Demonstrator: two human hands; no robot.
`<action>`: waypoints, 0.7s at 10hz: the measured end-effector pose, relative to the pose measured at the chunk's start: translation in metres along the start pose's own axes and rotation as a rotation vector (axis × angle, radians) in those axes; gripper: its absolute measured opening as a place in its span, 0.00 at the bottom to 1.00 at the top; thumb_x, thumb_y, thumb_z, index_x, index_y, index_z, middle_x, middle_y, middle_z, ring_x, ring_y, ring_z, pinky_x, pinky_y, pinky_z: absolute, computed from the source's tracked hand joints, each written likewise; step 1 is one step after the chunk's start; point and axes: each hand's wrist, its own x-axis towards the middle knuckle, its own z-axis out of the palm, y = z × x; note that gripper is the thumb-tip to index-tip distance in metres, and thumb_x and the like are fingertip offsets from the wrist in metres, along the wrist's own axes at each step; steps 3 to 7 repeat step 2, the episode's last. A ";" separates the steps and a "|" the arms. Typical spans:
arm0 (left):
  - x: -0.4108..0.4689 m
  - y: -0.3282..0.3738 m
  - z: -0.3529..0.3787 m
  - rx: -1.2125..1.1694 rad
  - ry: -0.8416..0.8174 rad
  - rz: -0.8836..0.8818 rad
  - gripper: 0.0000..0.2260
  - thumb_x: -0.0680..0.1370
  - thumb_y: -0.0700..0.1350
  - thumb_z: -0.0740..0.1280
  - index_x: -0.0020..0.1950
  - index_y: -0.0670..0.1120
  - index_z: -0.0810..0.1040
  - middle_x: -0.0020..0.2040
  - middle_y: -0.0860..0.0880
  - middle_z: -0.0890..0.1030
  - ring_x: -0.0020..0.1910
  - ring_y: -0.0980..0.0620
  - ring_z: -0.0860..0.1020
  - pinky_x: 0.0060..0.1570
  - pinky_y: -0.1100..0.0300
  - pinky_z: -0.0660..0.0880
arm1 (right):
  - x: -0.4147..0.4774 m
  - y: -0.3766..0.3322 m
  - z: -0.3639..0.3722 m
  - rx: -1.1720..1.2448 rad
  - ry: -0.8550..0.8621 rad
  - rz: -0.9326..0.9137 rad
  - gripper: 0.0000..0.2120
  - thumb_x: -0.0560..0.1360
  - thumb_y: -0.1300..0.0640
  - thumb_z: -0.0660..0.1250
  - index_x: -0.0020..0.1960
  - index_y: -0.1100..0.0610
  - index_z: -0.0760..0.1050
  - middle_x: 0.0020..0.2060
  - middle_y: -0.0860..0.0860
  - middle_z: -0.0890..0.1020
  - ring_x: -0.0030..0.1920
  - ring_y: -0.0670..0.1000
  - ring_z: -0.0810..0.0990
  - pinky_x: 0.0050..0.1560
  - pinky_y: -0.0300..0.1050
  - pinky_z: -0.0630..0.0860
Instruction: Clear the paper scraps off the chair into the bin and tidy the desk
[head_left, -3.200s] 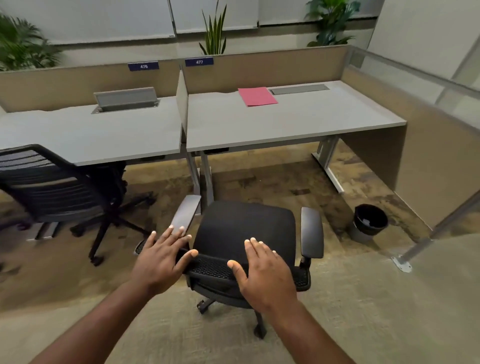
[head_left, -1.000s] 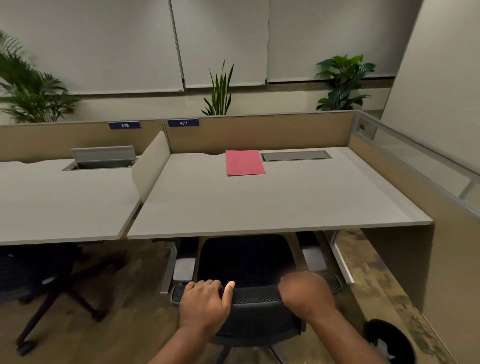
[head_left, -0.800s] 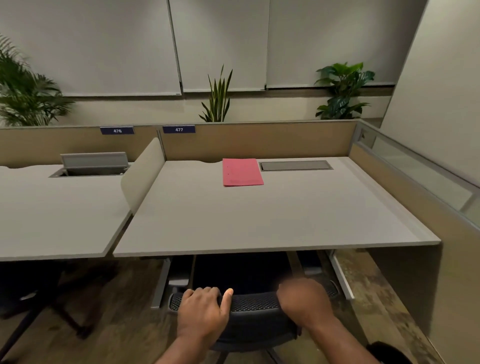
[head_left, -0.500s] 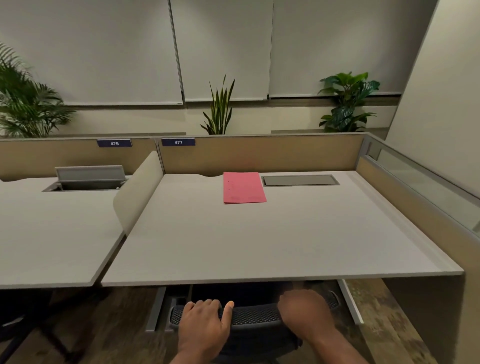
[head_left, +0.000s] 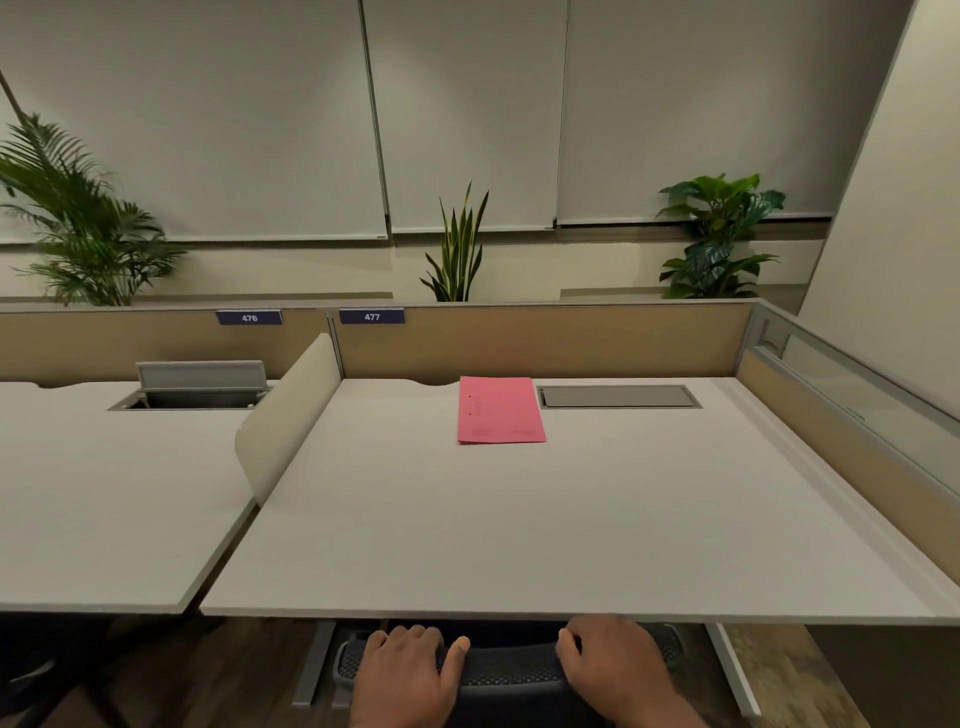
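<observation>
The black office chair (head_left: 506, 670) is tucked under the grey desk (head_left: 519, 519); only the mesh top of its backrest shows below the desk's front edge. My left hand (head_left: 408, 675) grips the backrest top at its left part, fingers curled over it. On the right part of the same edge rests my right hand (head_left: 610, 662), also curled over it. A pink folder (head_left: 498, 410) lies flat at the back middle of the desk. The chair seat and the bin are hidden from view.
A closed grey cable hatch (head_left: 618, 396) sits beside the folder. A beige divider (head_left: 288, 415) separates the neighbouring desk (head_left: 104, 493), whose cable hatch (head_left: 200, 382) stands open. Partition panels line the back and right. Potted plants stand behind.
The chair has rolled forward under the desk with both hands on its backrest. The view has tilted up and moved closer to the desk; the bin has left the frame.
</observation>
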 end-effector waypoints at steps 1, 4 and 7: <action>0.007 0.000 -0.005 -0.025 -0.028 -0.030 0.26 0.78 0.71 0.47 0.54 0.58 0.77 0.55 0.56 0.80 0.59 0.55 0.75 0.61 0.57 0.65 | 0.008 0.000 -0.008 0.069 -0.109 0.024 0.21 0.74 0.35 0.53 0.48 0.45 0.80 0.44 0.45 0.83 0.44 0.45 0.78 0.45 0.44 0.73; 0.011 -0.001 -0.001 -0.040 0.087 -0.025 0.26 0.76 0.71 0.49 0.56 0.58 0.78 0.57 0.57 0.81 0.61 0.56 0.76 0.62 0.57 0.67 | 0.013 0.003 -0.006 0.079 -0.087 0.019 0.21 0.75 0.34 0.54 0.56 0.41 0.78 0.53 0.40 0.81 0.53 0.44 0.77 0.55 0.43 0.72; 0.011 -0.001 -0.001 -0.040 0.087 -0.025 0.26 0.76 0.71 0.49 0.56 0.58 0.78 0.57 0.57 0.81 0.61 0.56 0.76 0.62 0.57 0.67 | 0.013 0.003 -0.006 0.079 -0.087 0.019 0.21 0.75 0.34 0.54 0.56 0.41 0.78 0.53 0.40 0.81 0.53 0.44 0.77 0.55 0.43 0.72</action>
